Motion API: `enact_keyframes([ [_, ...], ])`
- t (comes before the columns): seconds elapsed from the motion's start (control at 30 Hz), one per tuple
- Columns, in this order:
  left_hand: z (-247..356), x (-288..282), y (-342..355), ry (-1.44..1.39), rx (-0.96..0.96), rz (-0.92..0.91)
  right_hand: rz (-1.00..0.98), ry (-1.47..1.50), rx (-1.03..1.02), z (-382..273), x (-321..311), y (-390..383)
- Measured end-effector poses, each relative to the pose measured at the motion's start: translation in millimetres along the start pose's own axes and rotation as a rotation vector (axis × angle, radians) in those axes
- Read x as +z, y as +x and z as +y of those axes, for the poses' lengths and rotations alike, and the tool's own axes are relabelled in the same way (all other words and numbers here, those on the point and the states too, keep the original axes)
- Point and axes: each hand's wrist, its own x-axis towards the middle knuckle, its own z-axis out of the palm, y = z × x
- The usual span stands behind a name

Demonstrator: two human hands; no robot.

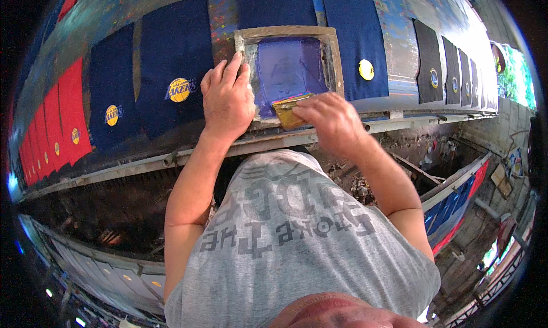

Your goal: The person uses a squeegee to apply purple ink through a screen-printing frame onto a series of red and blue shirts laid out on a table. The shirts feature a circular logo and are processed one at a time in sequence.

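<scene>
A wooden screen-printing frame (334,54) with a purple mesh (288,68) lies on a dark blue cloth panel on the long table. My left hand (226,94) presses flat on the frame's left edge, fingers together. At the near edge of the mesh, my right hand (331,119) grips a small yellow-smeared squeegee (288,110).
Dark blue panels (171,59) with round yellow prints lie left and right along the table, red ones (63,117) at far left, black ones (429,59) at far right. A metal rail (142,162) runs along the table's near edge. Another table with cloth (456,196) stands at lower right.
</scene>
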Motion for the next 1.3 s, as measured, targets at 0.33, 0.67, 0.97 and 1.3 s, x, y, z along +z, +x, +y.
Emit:
enact_keyframes([
  [0.33,3,-2,0,0.086,-0.024,-0.043,0.190,-0.133,0.064,95,-2,61],
  [0.67,5,0,2,0.033,-0.016,-0.021,0.021,0.010,0.013,5,2,-22],
  [0.97,8,-3,2,0.089,-0.042,-0.068,0.224,-0.074,0.035,74,4,83],
  [1.3,3,1,1,0.053,-0.030,-0.013,0.016,0.111,-0.042,10,-7,9],
])
